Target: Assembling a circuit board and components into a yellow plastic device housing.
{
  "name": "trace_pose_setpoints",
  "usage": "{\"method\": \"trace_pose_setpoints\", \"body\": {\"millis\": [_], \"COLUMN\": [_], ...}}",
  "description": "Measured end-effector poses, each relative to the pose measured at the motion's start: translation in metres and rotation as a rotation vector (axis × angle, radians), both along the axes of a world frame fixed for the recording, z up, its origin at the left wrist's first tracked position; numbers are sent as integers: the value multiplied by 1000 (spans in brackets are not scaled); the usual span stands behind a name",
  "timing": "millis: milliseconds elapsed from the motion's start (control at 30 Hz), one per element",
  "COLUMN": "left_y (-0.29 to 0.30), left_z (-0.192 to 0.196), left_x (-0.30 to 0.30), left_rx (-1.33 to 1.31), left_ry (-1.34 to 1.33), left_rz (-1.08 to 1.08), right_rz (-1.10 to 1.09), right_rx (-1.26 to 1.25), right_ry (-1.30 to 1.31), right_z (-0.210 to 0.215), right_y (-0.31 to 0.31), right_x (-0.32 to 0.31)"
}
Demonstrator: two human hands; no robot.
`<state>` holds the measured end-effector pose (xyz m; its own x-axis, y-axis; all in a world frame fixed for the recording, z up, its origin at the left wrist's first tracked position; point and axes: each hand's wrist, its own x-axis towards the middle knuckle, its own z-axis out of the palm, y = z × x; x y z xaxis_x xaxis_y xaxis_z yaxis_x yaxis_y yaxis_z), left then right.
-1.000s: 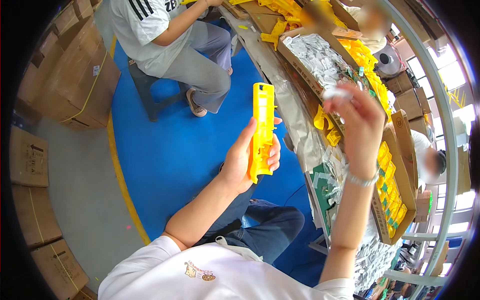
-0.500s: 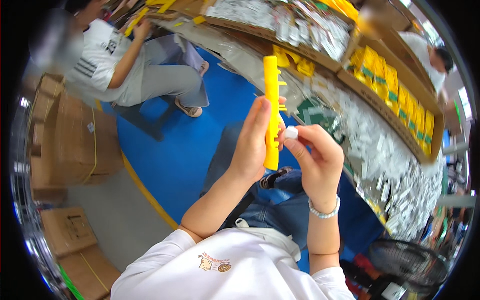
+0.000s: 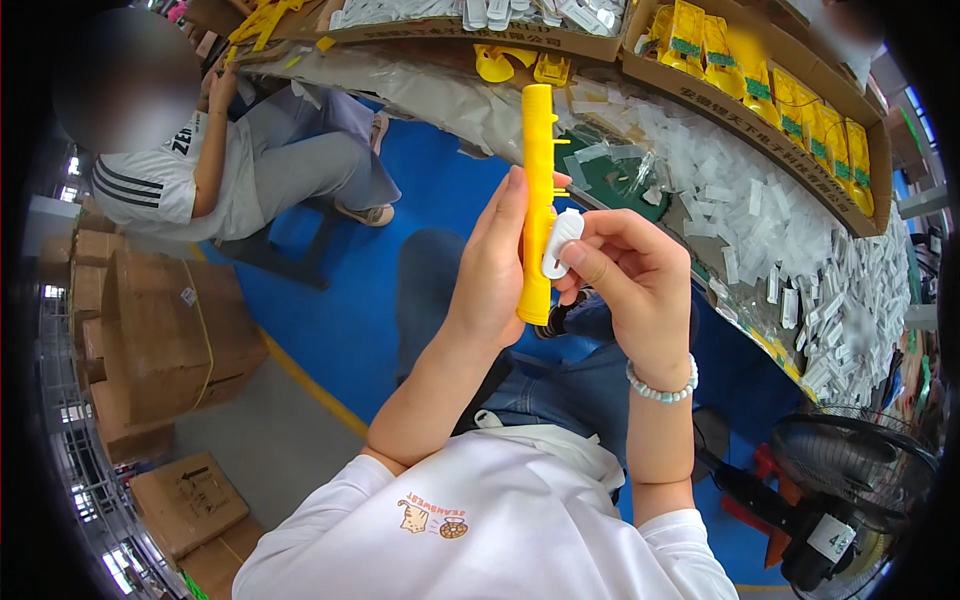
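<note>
In my left hand [image 3: 492, 265] is a long yellow plastic shell [image 3: 538, 200], held upright and seen edge-on, with thin pegs sticking out of its right side. My fingers wrap around its back. My right hand [image 3: 635, 275] pinches a small white oval plastic piece [image 3: 563, 243] with a slot between thumb and fingers. This piece is at the shell's lower right side, against or very close to it; I cannot tell whether it is seated there. A beaded bracelet [image 3: 662, 393] circles my right wrist.
At the right, a worktable holds heaped white plastic pieces [image 3: 735, 215], a carton of yellow parts with green boards [image 3: 760, 105] and loose yellow parts [image 3: 497, 62]. A fan [image 3: 850, 460] stands lower right, cartons [image 3: 165, 330] at left. A seated person [image 3: 215, 185] works at upper left.
The white piece has turned so its slotted oval face shows, and it has come up against or close to the shell's side. My head view has shifted slightly.
</note>
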<state>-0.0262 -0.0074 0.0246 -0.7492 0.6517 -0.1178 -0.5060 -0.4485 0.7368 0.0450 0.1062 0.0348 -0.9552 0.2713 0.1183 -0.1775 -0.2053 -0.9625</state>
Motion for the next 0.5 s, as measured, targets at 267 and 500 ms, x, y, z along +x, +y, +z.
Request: {"method": "trace_pose_setpoints", "body": {"millis": [267, 500], "left_y": [2, 11], "left_z": [4, -4], "left_x": [9, 7], "left_rx": [-72, -228], "left_ry": [50, 242], "left_rz": [49, 86], "right_rz": [-7, -61], "right_rx": [-35, 116], "right_ry": [-108, -214], "right_z": [2, 0], "right_y": [-1, 9], "right_x": [5, 7]}}
